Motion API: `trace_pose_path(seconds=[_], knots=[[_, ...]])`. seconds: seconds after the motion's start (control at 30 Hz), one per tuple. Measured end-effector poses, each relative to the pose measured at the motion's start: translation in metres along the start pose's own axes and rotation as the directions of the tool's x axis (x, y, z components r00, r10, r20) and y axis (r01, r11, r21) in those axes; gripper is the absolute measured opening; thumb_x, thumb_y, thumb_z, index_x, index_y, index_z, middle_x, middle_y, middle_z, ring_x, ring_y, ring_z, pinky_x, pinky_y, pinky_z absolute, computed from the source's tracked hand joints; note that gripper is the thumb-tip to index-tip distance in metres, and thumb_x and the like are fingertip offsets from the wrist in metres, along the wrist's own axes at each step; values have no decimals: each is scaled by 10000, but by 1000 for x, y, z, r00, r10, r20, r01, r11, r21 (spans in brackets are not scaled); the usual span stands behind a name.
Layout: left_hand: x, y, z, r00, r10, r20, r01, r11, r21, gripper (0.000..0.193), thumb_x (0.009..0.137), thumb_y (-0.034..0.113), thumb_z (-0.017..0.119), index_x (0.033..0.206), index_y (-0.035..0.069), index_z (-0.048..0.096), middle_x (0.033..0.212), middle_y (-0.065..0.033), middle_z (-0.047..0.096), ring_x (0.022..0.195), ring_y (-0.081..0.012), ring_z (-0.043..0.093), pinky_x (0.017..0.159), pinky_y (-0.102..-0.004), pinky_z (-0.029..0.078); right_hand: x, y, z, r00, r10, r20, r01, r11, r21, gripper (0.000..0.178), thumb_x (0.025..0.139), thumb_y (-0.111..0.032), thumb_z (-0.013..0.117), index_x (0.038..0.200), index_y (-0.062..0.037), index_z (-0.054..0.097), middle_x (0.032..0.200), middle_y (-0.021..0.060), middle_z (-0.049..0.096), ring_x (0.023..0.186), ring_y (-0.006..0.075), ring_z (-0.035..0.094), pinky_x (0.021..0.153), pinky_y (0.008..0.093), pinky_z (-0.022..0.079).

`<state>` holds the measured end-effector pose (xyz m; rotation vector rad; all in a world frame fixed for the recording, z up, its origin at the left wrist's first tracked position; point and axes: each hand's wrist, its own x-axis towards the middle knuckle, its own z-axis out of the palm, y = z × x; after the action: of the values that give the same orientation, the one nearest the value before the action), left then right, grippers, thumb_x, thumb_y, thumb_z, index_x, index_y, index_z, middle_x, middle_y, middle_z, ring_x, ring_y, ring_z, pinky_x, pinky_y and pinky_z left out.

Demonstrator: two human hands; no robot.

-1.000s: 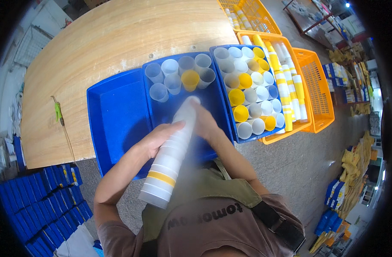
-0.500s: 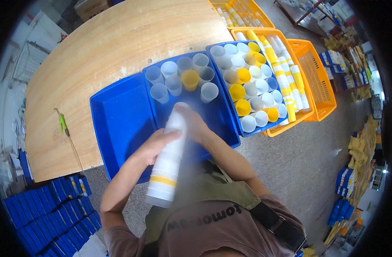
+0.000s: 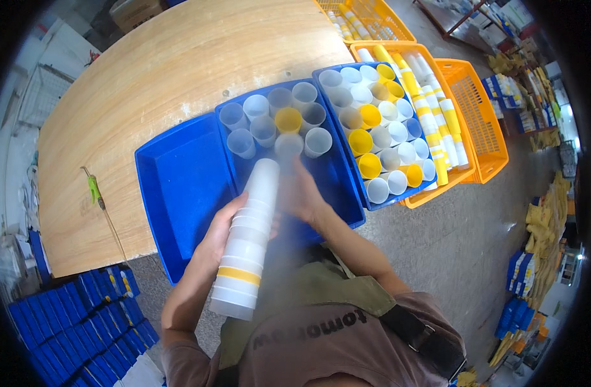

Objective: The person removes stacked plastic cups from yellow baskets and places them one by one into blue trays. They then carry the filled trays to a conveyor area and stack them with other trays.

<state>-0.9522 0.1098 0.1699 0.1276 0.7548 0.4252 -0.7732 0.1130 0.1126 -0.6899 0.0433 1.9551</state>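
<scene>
Pale cup (image 3: 289, 147): new in near row of middle blue tray (image 3: 337, 184) since 0.5 s ago, beside rightmost cup (image 3: 318, 142); blurred, can't tell if resting on tray floor.
Right hand (image 3: 303, 193): gone from far end of stack of cups (image 3: 244, 242) in same interval, now just below pale cup; motion-smeared, finger state unclear, can't tell if grasping cup or released.
Left hand (image 3: 221, 226): wrapped round stack abt. mid-length, gripping firmly; prob. there for balance.
Stack: aslant, far end above middle tray, near end twd. olive apron (image 3: 347, 293), yellow band (image 3: 239, 275) nr. lower end. Prob. angled to keep far end close to tray & within rt. reach.
Middle tray: cups grouped at far side, mouths up; presumably to leave near side for arms.
Left tray (image 3: 186, 180): butted against middle tray, prob. for short reach.
Right tray (image 3: 373, 206): white & yellow cups (image 3: 397, 133) close-set, likely propping each other upright.
Orange basket (image 3: 440, 189): nested stacks (image 3: 437, 126) laid lengthwise, prob. to save room.
Green-handled tool (image 3: 94, 188): on table (image 3: 128, 109), well apart from trays, maybe to stay out of hands' way.
</scene>
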Motion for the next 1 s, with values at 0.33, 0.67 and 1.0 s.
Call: trace_pose_path(seconds=[0.33, 0.67, 1.0], knots=[[-10, 23, -4, 988, -58, -141, 87, 973, 213, 560, 875, 380, 675, 1211, -38, 513, 911, -195, 670, 748, -271, 695, 661, -380, 606, 15, 32, 3, 991, 110, 72, -97, 980, -172, 440, 939, -380, 590, 1150, 0, 518, 997, 122, 611, 931, 219, 599, 846, 379, 479], [-23, 7, -17, 979, -46, -199, 117, 927, 357, 595, 904, 401, 663, 1250, -43, 468, 1077, -206, 619, 888, -280, 674, 780, -402, 581, 35, 17, -2, 993, -93, 70, 115, 876, -469, 449, 955, -399, 562, 1202, -32, 487, 1067, 161, 617, 988, 282, 614, 930, 444, 471], [-33, -14, -8, 991, -128, -41, 134, 906, 402, 591, 829, 313, 749, 1218, -51, 492, 1029, -181, 651, 864, -274, 691, 773, -391, 595, -22, 48, 5, 1000, -26, 4, 26, 999, 28, 363, 908, -315, 651, 1082, -16, 541, 991, 128, 629, 949, 241, 641, 822, 413, 550]])
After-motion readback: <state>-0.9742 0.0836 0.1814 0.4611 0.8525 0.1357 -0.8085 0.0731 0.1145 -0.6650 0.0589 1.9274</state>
